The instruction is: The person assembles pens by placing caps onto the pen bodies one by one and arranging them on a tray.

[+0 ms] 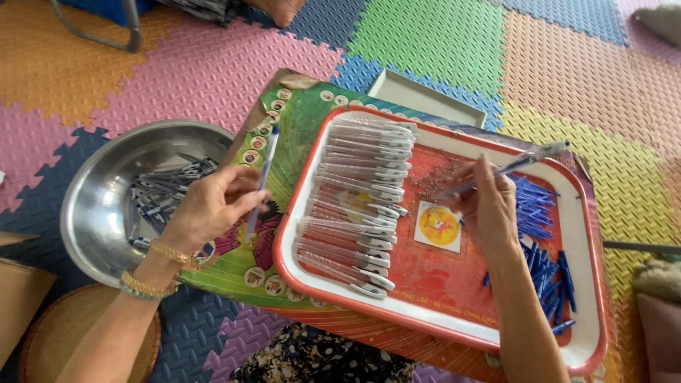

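Note:
My left hand [213, 202] holds a slim clear pen barrel with a blue tip [262, 177] upright over a colourful printed board [298, 113]. My right hand [486, 202] pinches a thin blue-and-clear pen part [525, 162] above a red tray with a white rim [440, 135]. Several clear pen barrels with white clips [362, 191] lie in a neat row on the tray's left side. A pile of small blue pen pieces [543, 241] lies along its right side.
A round steel bowl [92, 184] with several grey-blue pen parts stands at the left. A pale flat box [425, 96] pokes out behind the tray. Coloured foam puzzle mats cover the floor. A woven basket [64, 333] and a cardboard edge sit at lower left.

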